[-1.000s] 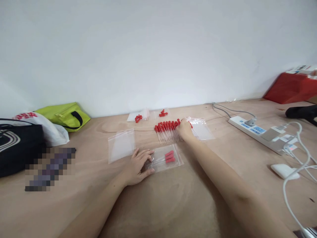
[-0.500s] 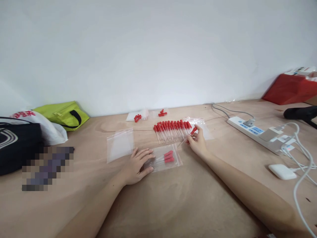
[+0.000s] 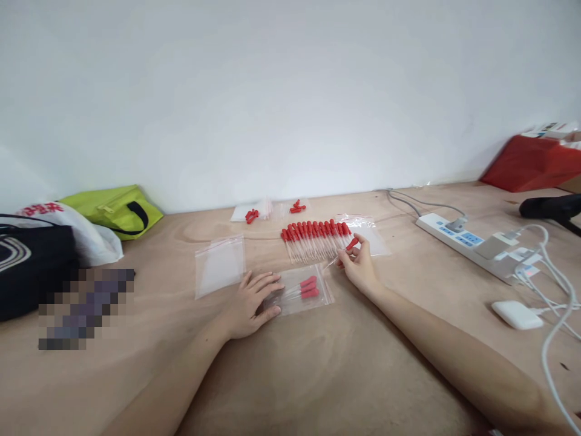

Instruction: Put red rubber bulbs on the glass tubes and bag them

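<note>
My left hand (image 3: 254, 304) lies flat with fingers spread, its fingertips on the closed end of a clear zip bag (image 3: 290, 310). Inside that bag are several droppers (image 3: 310, 287) with red bulbs and clear thin stems. My right hand (image 3: 362, 266) pinches a single red-bulb dropper (image 3: 352, 243), its stem slanting down-left toward the bag's mouth. Just beyond, a row of red-bulb droppers (image 3: 313, 233) lies side by side, stems toward me. A flat clear bag (image 3: 219, 266) rests to the left of them.
Loose red bulbs (image 3: 252, 215) lie on plastic bags at the back, with more red bulbs (image 3: 298, 207) beside them. Another clear bag (image 3: 379, 239) is behind my right hand. A power strip (image 3: 467, 245) with cables and a white charging case (image 3: 517, 315) sit at right; bags (image 3: 113, 209) stand at left.
My right hand has shifted slightly left and down with the dropper, bringing its tip near the bag's mouth. My left hand stays in place.
</note>
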The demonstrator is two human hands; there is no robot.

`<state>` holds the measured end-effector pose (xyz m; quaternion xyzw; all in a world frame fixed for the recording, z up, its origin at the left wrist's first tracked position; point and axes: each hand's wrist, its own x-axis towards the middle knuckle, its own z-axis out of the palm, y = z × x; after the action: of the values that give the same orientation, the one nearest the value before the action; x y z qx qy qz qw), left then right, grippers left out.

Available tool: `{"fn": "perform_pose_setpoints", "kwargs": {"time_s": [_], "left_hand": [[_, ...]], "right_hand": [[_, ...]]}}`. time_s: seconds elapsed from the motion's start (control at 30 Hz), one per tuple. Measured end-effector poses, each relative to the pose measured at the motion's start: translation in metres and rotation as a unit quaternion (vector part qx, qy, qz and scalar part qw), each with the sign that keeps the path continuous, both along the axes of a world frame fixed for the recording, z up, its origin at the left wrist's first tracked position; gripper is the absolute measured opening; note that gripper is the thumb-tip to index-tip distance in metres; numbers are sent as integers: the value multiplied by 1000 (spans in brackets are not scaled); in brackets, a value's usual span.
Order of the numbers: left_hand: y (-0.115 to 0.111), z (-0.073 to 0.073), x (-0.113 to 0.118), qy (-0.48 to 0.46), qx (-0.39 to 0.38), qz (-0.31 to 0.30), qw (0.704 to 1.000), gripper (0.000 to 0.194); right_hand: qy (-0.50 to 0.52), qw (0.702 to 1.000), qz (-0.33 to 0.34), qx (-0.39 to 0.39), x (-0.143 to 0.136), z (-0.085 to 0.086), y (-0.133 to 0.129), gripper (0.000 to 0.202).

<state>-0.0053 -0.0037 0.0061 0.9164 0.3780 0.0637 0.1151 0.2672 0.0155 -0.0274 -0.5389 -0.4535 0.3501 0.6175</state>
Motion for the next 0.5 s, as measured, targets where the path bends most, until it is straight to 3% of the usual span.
{"fn": "perform_pose_setpoints", "kwargs": {"time_s": [0.3, 0.5], "left_hand": [[1, 0, 0, -4, 4, -3, 1000, 41], [0, 1, 0, -9, 0, -2, 1000, 47]], "right_hand": [[83, 993, 81, -28, -13, -5, -2, 43], [2, 989, 140, -48, -13, 1, -8, 36]]}}
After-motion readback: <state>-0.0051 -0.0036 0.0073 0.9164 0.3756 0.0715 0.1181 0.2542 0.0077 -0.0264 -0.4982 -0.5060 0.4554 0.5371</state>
